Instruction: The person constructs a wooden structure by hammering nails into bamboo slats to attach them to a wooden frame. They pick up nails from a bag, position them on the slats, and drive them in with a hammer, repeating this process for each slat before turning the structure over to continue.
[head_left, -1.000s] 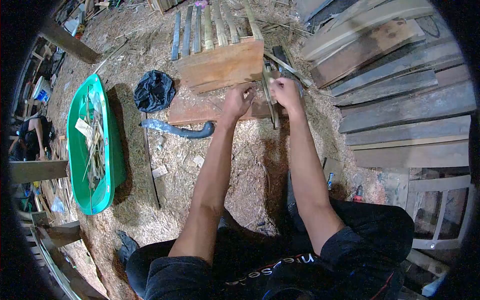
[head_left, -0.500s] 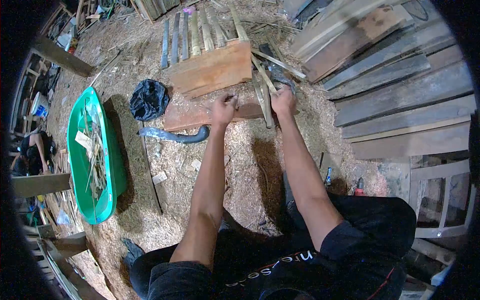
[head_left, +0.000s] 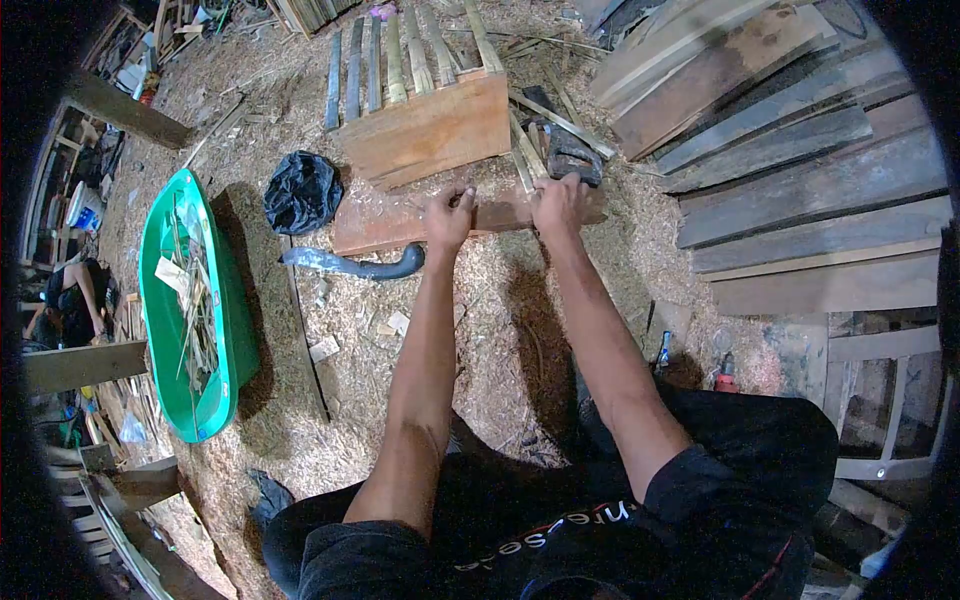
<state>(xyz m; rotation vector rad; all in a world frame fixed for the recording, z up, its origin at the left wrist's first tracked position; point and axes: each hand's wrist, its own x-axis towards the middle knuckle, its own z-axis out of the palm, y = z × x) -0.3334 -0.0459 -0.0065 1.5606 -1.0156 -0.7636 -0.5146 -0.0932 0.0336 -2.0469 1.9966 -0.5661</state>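
Note:
My left hand [head_left: 450, 216] is closed in a pinch above a reddish wooden plank [head_left: 380, 222] lying on the shavings. Whatever it pinches is too small to make out. My right hand [head_left: 558, 206] is closed too, over the right part of that plank. Its fingers hide what they hold. Narrow wooden slats [head_left: 523, 155] lie just beyond its knuckles. A dark tool with a loop-like handle [head_left: 575, 160] rests beside them. Beyond the plank sits a lighter board [head_left: 430, 130], with several thin strips [head_left: 394, 62] reaching away from its far edge.
A green tub [head_left: 232, 340] of wood scraps stands at left. Near it are a black plastic bag [head_left: 302, 192] and a curved grey-blue object [head_left: 355, 263]. Stacked planks [head_left: 810, 215] fill the right. A person's leg [head_left: 88, 290] shows at far left.
My right hand has moved slightly left and down, its fingers turned over the plank. The slats near it have shifted, and the dark tool's handle shows more. The left hand stays nearly in place.

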